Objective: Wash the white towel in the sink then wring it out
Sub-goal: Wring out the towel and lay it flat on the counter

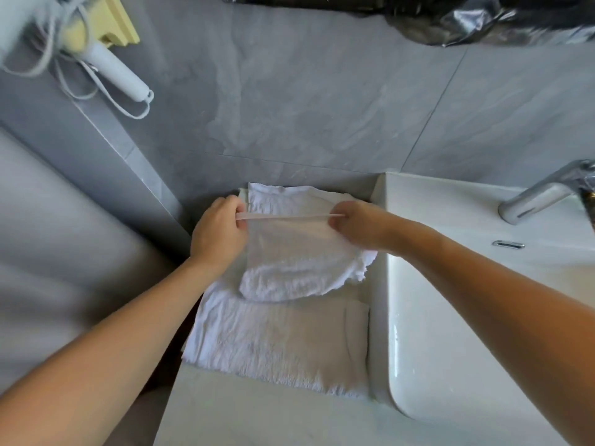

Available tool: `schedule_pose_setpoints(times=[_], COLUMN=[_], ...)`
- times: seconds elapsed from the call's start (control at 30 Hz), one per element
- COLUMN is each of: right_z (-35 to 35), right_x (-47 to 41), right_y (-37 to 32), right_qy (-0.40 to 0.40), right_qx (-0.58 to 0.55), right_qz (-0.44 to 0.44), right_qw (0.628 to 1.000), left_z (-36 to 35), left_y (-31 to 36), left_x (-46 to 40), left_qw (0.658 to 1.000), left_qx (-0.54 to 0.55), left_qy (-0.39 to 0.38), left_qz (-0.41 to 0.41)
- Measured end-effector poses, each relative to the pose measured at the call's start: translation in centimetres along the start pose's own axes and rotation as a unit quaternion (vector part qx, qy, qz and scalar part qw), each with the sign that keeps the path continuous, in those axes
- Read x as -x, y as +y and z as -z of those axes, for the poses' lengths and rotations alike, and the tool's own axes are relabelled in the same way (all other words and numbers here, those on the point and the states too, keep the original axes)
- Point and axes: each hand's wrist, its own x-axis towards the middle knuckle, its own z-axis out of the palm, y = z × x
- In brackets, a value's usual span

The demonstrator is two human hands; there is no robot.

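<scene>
Beside the sink (450, 284), left hand (219, 233) and right hand (360, 225) — fingers curled — pinch the towel (289, 262).

Two bare forearms in view, no sleeves visible anywhere up to the frame edges. Left hand (219, 230) bare: no glove, ring, watch or bracelet showing. Right hand (357, 225) bare too: no glove, nothing on the wrist. Both wrists plain, no bands or marks. Forearms smooth, no tattoos or markings to be seen. Wide-angle lens stretches the arms, thick near the bottom corners, narrowing toward the hands. Fingers mostly seen from the back; nails too small to tell. Rest of the body, clothing included, is out of frame.
</scene>
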Motion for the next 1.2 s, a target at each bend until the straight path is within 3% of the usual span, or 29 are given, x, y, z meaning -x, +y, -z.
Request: schedule_pose_setpoints(times=[0.1,0.17,0.27,0.33,0.4,0.43,0.53,0.57,0.63,0.73,0.8,0.87,0.97,1.07,1.2], right_z=[0.9,1.3,1.6,1.6,1.4,1.3,1.0,0.7,-0.2,-1.5,-1.8,-2.2,-2.8,-3.0,-3.5], right_x=[1.0,1.9,3.5,4.8,5.8,6.1,5.8,5.4,4.1,1.0,-1.6,-4.3,-8.4,-12.5,-15.9], right_y=[0.2,0.5,1.2,1.9,2.4,2.5,2.2,2.1,1.8,1.8,2.1,2.7,3.7,5.0,6.3], right_qy=[0.05,0.066,-0.041,-0.164,-0.262,-0.298,-0.34,-0.334,-0.281,-0.18,-0.117,-0.078,-0.069,-0.039,0.008], right_qx=[0.045,0.062,0.093,0.091,0.034,0.005,-0.008,0.006,0.042,0.12,0.147,0.189,0.265,0.253,0.251], right_qz=[0.023,0.022,-0.012,-0.038,-0.069,-0.082,-0.092,-0.096,-0.103,-0.104,-0.099,-0.101,-0.117,-0.129,-0.15], right_qw=[0.997,0.996,0.995,0.982,0.962,0.951,0.936,0.938,0.953,0.971,0.977,0.974,0.955,0.958,0.956], left_z=[-0.3,0.7,3.9,7.1,10.2,11.3,11.4,10.7,8.2,3.6,0.5,-2.2,-5.9,-9.0,-12.6], left_y=[0.2,0.4,0.8,1.0,1.7,2.2,2.7,2.5,1.6,-0.2,-0.9,-1.7,-3.2,-4.3,-5.5], left_x=[0.2,0.5,1.0,0.9,0.6,0.5,0.4,0.2,-0.8,-3.1,-4.7,-6.3,-8.7,-10.7,-12.1], left_qw=[0.988,0.966,0.911,0.898,0.832,0.79,0.704,0.7,0.727,0.823,0.896,0.938,0.952,0.965,0.97], left_qx=[0.127,0.205,0.309,0.192,0.036,0.009,-0.031,-0.072,-0.193,-0.27,-0.24,-0.21,-0.234,-0.21,-0.179], left_qy=[-0.039,-0.109,-0.234,-0.374,-0.541,-0.599,-0.683,-0.684,-0.644,-0.499,-0.372,-0.27,-0.177,-0.098,-0.061], left_qz=[0.082,0.115,0.139,0.129,0.12,0.131,0.191,0.192,0.138,0.024,-0.031,-0.054,-0.092,-0.121,-0.152])
